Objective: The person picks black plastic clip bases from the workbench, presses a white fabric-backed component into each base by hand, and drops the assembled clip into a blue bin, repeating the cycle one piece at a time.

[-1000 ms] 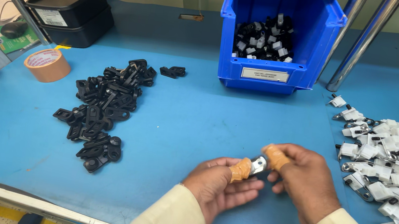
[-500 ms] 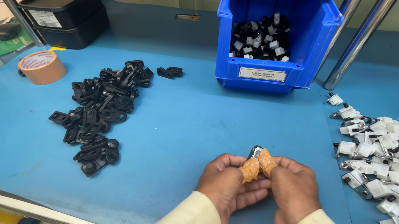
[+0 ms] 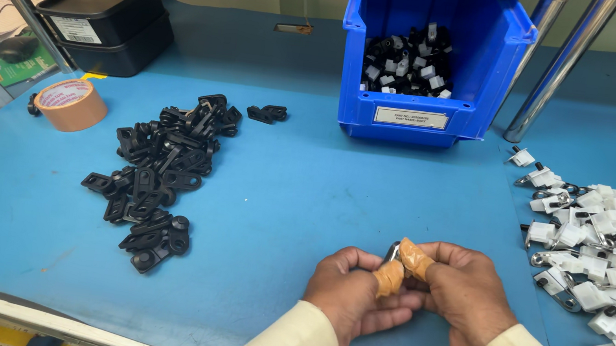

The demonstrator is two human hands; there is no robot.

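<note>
Both hands have drawn closer together since the earlier frames, and now press thumb to thumb over a small part low in the frame, right of centre.

At far left, a roll of tan packing tape (image 3: 71, 104) lies flat on the blue work table (image 3: 306, 189), with a black plastic tray (image 3: 106, 22) behind it in the upper left. Right of the tape sprawls a loose heap of black plastic brackets (image 3: 158, 169).

The left hand (image 3: 355, 294) and right hand (image 3: 466, 293), both in cream sleeves, touch each other. Their fingers are clenched around a small black and silver metal clip (image 3: 393, 252), thumbs wrapped in tan tape.

Upper centre stands a blue plastic bin (image 3: 433, 63) holding black and white parts. At far right lies a pile of white plastic clips with metal loops (image 3: 607, 252).
</note>
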